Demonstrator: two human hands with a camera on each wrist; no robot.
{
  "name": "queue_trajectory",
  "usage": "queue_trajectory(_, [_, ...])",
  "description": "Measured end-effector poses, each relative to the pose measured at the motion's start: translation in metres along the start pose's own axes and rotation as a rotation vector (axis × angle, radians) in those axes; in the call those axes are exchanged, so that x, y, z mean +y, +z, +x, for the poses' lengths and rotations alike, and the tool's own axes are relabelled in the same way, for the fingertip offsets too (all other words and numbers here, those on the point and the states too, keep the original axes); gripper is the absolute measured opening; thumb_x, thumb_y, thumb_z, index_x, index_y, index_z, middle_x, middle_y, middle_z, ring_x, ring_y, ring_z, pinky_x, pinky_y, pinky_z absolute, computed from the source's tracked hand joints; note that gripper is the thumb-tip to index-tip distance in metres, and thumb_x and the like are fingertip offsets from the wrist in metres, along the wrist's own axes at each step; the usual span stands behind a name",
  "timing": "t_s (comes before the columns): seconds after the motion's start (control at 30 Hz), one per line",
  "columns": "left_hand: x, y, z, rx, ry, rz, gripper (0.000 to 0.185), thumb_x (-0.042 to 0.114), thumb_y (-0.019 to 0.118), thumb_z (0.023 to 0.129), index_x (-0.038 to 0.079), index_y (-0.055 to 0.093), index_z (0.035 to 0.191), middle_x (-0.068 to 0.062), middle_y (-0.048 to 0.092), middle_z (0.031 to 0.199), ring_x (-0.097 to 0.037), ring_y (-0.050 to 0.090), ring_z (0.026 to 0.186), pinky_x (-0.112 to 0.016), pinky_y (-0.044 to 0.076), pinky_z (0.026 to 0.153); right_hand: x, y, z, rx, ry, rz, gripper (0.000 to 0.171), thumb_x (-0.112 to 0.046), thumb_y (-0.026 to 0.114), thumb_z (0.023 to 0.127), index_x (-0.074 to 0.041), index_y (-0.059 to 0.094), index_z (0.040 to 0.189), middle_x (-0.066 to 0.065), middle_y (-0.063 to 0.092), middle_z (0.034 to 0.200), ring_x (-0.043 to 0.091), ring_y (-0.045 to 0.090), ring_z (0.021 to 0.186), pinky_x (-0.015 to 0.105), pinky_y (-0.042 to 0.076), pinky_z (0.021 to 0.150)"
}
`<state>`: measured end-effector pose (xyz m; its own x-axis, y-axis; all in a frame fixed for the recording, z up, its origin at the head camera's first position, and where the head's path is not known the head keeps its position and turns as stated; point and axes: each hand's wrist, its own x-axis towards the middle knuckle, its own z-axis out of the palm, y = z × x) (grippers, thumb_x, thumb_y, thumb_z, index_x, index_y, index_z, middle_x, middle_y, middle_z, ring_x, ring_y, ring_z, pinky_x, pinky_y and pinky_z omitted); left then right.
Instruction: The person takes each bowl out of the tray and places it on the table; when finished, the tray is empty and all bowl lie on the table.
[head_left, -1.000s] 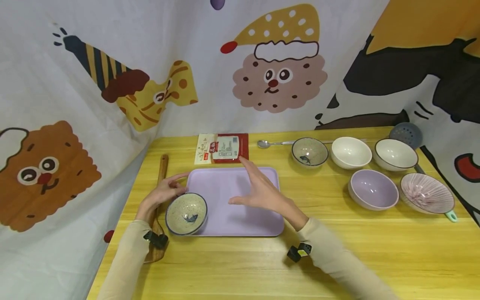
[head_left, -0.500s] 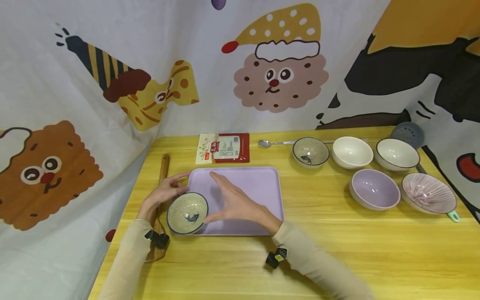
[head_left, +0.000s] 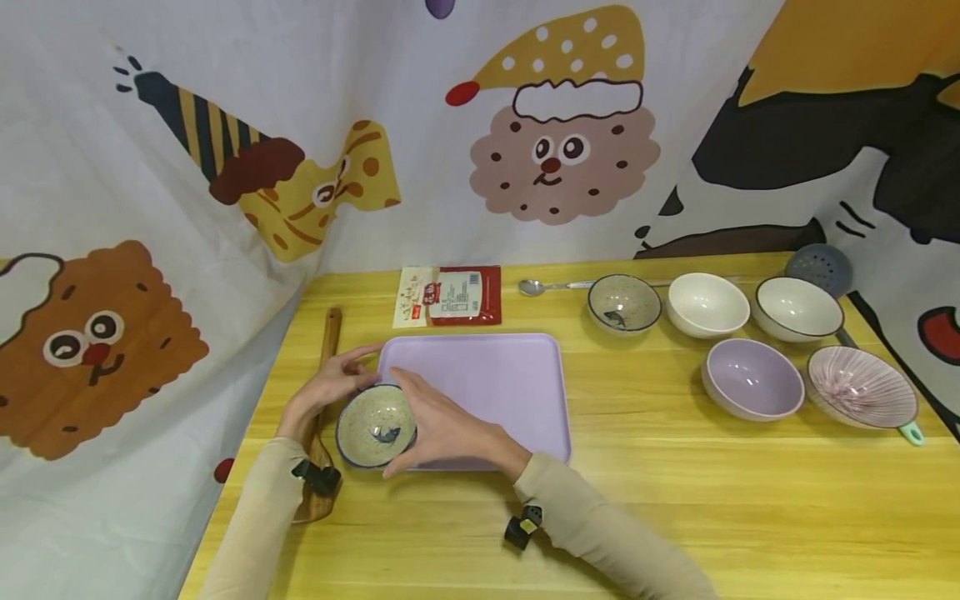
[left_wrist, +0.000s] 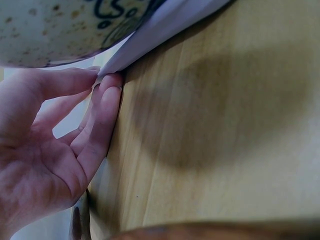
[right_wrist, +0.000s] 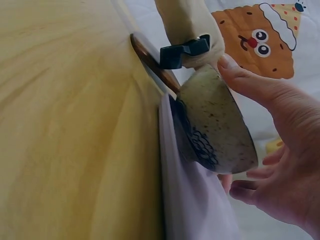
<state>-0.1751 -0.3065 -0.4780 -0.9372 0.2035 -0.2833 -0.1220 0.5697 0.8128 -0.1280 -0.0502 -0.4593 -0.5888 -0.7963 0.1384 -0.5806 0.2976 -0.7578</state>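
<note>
A speckled bowl (head_left: 375,425) with a blue fish painted inside stands on the near-left corner of a lavender tray (head_left: 495,383). My right hand (head_left: 435,427) cups its right side, thumb on the near rim and fingers curled round the far side. The right wrist view shows the bowl (right_wrist: 215,125) between that thumb and the curled fingers of my right hand (right_wrist: 280,135). My left hand (head_left: 332,386) lies at the bowl's left. In the left wrist view, its straight fingers (left_wrist: 102,107) touch the tray's edge (left_wrist: 165,20) under the bowl (left_wrist: 60,25).
A wooden spatula (head_left: 324,350) lies left of the tray, under my left forearm. Behind the tray are a red-and-white packet (head_left: 448,296) and a metal spoon (head_left: 555,286). Several bowls (head_left: 752,379) sit at the right, near a grey slotted ladle (head_left: 817,267). Printed cloth walls close off the back and left.
My right hand swept left across the tray and closed round the speckled bowl's right side. The left hand and the bowl stayed where they were.
</note>
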Motion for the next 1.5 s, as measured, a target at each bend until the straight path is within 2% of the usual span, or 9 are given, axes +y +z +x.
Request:
queue_trajectory(0.27, [0.000, 0.000, 0.001, 0.000, -0.011, 0.021, 0.062, 0.014, 0.067, 0.096, 0.009, 0.043, 0.154, -0.010, 0.069, 0.091, -0.014, 0.060, 0.078, -0.026, 0.050, 0.067, -0.003, 0.014, 0.003, 0.008, 0.024, -0.009, 0.142, -0.044, 0.095, 0.066, 0.001, 0.000, 0.161, 0.026, 0.019, 0.164, 0.031, 0.029, 0.151, 0.038, 0.028, 0.122])
queue_trajectory(0.6, [-0.002, 0.000, 0.002, -0.004, -0.005, 0.023, 0.063, 0.014, 0.066, 0.097, 0.009, 0.042, 0.155, -0.012, 0.070, 0.092, -0.015, 0.060, 0.079, -0.027, 0.051, 0.069, -0.006, 0.018, 0.002, 0.022, 0.085, 0.040, 0.139, -0.042, 0.096, 0.064, -0.004, 0.005, 0.162, 0.020, 0.032, 0.157, 0.027, 0.042, 0.142, 0.038, 0.036, 0.117])
queue_trajectory(0.83, [0.001, 0.001, 0.001, -0.004, -0.012, 0.020, 0.063, 0.016, 0.066, 0.097, 0.010, 0.041, 0.155, -0.011, 0.070, 0.093, -0.015, 0.061, 0.080, -0.027, 0.050, 0.070, -0.005, 0.022, 0.002, 0.092, 0.123, 0.044, 0.132, -0.043, 0.096, 0.063, -0.002, 0.016, 0.161, 0.017, 0.037, 0.156, 0.026, 0.046, 0.139, 0.041, 0.040, 0.115])
queue_trajectory(1.03, [0.001, 0.002, 0.000, 0.015, -0.005, 0.033, 0.063, 0.017, 0.067, 0.096, 0.011, 0.044, 0.154, -0.011, 0.069, 0.094, -0.016, 0.060, 0.083, -0.029, 0.048, 0.074, -0.001, 0.021, -0.003, 0.171, 0.113, 0.038, 0.130, -0.046, 0.095, 0.063, -0.005, 0.020, 0.160, 0.014, 0.039, 0.155, 0.025, 0.049, 0.136, 0.040, 0.043, 0.111])
queue_trajectory(1.13, [0.001, 0.003, 0.001, 0.029, -0.003, 0.034, 0.061, 0.015, 0.067, 0.096, 0.011, 0.046, 0.153, -0.010, 0.067, 0.092, -0.016, 0.057, 0.082, -0.028, 0.046, 0.072, 0.000, 0.016, -0.007, 0.204, 0.112, 0.038, 0.129, -0.047, 0.095, 0.062, -0.007, 0.022, 0.160, 0.012, 0.041, 0.153, 0.022, 0.051, 0.134, 0.039, 0.045, 0.109])
queue_trajectory(1.23, [0.000, 0.002, 0.000, 0.026, -0.014, 0.018, 0.062, 0.012, 0.066, 0.095, 0.010, 0.045, 0.153, -0.008, 0.064, 0.091, -0.013, 0.056, 0.079, -0.026, 0.048, 0.068, 0.001, 0.011, -0.012, 0.226, 0.117, 0.038, 0.129, -0.048, 0.095, 0.061, -0.010, 0.023, 0.160, 0.011, 0.042, 0.153, 0.021, 0.050, 0.134, 0.040, 0.046, 0.108])
queue_trajectory(1.37, [-0.001, 0.002, -0.001, 0.004, -0.042, -0.060, 0.064, 0.009, 0.065, 0.096, 0.010, 0.042, 0.155, -0.007, 0.062, 0.090, -0.011, 0.060, 0.074, -0.025, 0.055, 0.066, 0.002, 0.003, -0.020, 0.254, 0.139, 0.032, 0.129, -0.050, 0.095, 0.060, -0.011, 0.023, 0.161, 0.010, 0.042, 0.153, 0.021, 0.050, 0.134, 0.044, 0.045, 0.109])
queue_trajectory(1.5, [-0.001, 0.004, 0.000, -0.021, -0.033, -0.130, 0.065, 0.007, 0.066, 0.096, 0.008, 0.040, 0.156, -0.009, 0.063, 0.089, -0.011, 0.065, 0.073, -0.025, 0.058, 0.067, 0.005, -0.008, -0.032, 0.283, 0.173, 0.046, 0.130, -0.048, 0.096, 0.059, -0.011, 0.024, 0.160, 0.010, 0.042, 0.154, 0.023, 0.049, 0.136, 0.048, 0.043, 0.112])
